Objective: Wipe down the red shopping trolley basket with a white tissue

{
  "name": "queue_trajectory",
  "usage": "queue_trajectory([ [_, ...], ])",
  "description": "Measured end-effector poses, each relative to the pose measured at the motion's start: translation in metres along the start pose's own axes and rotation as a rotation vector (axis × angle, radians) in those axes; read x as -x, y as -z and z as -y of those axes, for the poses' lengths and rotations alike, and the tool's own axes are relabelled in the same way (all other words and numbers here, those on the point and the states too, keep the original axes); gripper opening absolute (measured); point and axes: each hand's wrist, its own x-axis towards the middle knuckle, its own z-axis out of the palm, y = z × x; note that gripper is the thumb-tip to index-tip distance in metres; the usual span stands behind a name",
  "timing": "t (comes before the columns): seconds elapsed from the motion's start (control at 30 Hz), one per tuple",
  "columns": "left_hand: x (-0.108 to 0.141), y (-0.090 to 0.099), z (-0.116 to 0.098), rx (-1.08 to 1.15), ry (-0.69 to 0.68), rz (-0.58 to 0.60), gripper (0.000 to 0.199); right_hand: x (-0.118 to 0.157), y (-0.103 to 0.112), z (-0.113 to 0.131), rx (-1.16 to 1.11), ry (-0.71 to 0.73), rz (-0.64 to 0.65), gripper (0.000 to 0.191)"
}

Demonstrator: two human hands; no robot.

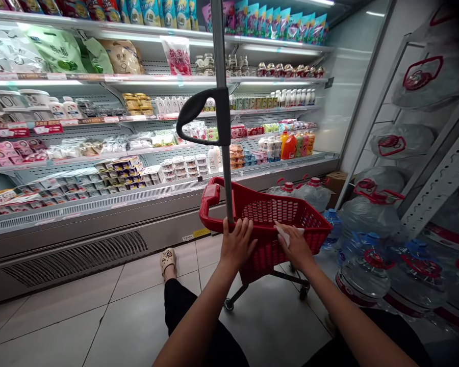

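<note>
The left hand [237, 242], its fingers spread and loosely curved, is resting over the near rim of a red plastic shopping cart with a lattice-sided basket [265, 250], close to the foot of its upright grey metal pole [226, 178]. The right hand [296, 250] is holding a thin white tissue or cloth [283, 235] against the same rim, farther right; its exact grip is partly hidden.

The right hand seems to be wiping. Doing this well probably means keeping the tissue flat under the fingertips, following the rim's curve and folding to a fresh face as it soils. The left hand should be bracing the basket, since the cart is standing on small dark castors [228, 305] and could roll.

Above, a black plastic loop handle [224, 117] is jutting from the pole. Beyond, a lit refrigerated display case [76, 255] is running behind the cart, and large clear water bottles [363, 275] are crowding the right side, leaving little elbow room.
</note>
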Motion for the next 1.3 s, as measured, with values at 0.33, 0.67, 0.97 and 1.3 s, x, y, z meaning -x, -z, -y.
queue_trajectory([
  [0.33,-0.001,0.001,-0.009,0.071,0.033,-0.046,0.051,0.036,0.007,-0.073,0.148,-0.325,-0.04,0.062],
  [0.67,-0.002,0.003,-0.007,0.084,0.044,-0.047,0.052,-0.014,-0.019,0.085,-0.216,0.053,-0.019,0.057],
  [0.97,0.008,-0.001,0.008,0.058,0.042,-0.06,0.059,0.0,-0.002,0.026,-0.035,0.018,0.017,0.052],
  [1.3,-0.001,-0.01,0.015,0.054,0.098,-0.061,0.05,0.044,0.018,-0.079,0.198,-0.177,-0.091,0.06],
])
